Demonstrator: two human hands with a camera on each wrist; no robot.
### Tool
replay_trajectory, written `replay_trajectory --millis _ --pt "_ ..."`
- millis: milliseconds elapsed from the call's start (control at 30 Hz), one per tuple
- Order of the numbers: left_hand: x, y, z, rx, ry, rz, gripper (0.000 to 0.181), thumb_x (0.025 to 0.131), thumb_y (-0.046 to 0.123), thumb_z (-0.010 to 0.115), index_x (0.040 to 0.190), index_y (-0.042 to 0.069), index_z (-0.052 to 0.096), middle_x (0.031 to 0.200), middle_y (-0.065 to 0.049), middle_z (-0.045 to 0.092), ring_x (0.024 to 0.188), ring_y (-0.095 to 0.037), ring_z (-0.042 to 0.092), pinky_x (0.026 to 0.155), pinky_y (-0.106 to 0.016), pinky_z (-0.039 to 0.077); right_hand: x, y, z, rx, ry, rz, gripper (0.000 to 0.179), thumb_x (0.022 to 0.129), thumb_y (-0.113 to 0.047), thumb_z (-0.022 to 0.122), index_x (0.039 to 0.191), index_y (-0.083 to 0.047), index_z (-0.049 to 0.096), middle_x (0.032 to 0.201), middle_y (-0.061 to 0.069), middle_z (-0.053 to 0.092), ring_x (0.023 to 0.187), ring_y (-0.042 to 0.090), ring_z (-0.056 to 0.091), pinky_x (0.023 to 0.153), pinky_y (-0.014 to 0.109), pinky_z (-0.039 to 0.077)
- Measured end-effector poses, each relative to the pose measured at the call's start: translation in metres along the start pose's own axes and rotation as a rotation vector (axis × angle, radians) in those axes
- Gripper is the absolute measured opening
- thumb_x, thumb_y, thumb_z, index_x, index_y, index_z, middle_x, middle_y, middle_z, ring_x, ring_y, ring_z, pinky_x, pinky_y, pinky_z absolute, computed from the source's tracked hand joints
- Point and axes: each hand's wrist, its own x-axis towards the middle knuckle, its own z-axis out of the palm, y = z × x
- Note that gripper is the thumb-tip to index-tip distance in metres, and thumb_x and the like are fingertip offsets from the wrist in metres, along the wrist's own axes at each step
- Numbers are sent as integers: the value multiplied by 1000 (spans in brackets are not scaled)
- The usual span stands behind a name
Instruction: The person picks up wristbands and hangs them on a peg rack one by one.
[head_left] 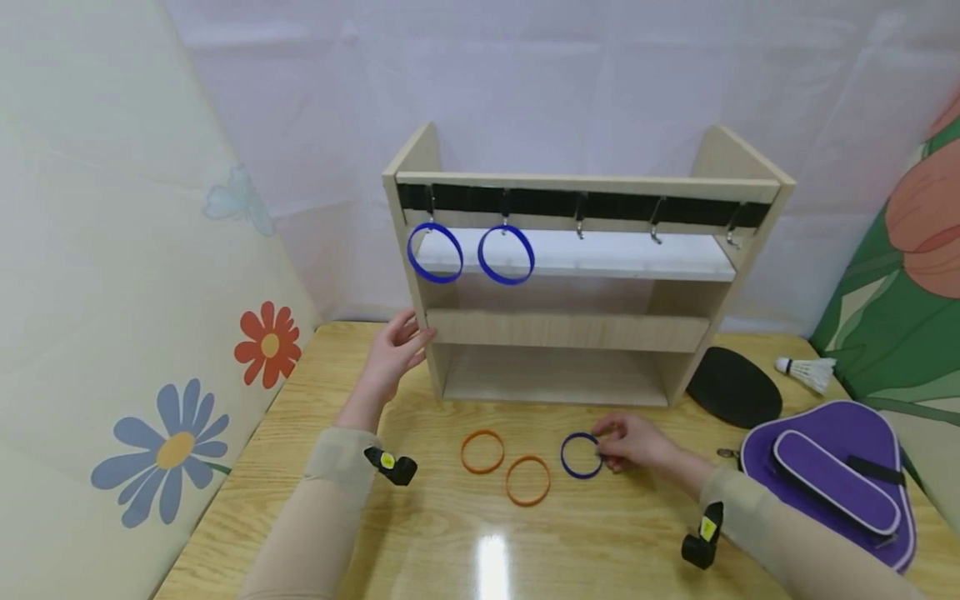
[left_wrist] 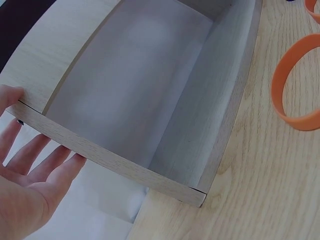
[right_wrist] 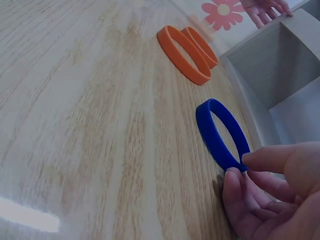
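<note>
At the shelf unit's left side is my left hand. In the left wrist view its fingers lie along the outer face of the side board, one digit reaching over the front edge. My right hand pinches the right edge of a blue silicone wristband between thumb and fingers, low at the table. Left of that band lie two orange wristbands. Two more blue wristbands hang from the two leftmost hooks on the unit.
Three hooks to the right carry no bands. Right of the unit lie a black paddle-shaped item, a shuttlecock and a purple racket case. A floral wall panel borders the table's left side.
</note>
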Motion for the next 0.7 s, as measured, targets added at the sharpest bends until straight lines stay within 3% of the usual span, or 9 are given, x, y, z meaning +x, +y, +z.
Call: replay_trajectory --millis 300,700 --pt "0 -1 1 0 -3 15 60 100 18 59 155 15 34 158 -15 36 142 -32 40 113 -52 37 1 -1 4 -81 53 -4 26 87 4 67 112 9 61 71 6 63 55 10 59 51 23 53" --pt "-1 -3 1 9 -4 29 59 101 17 58 154 14 34 156 -16 39 140 -31 42 112 -51 38 0 -5 5 -65 59 31 26 85 8 66 111 10 62 71 6 63 55 10 59 52 22 53"
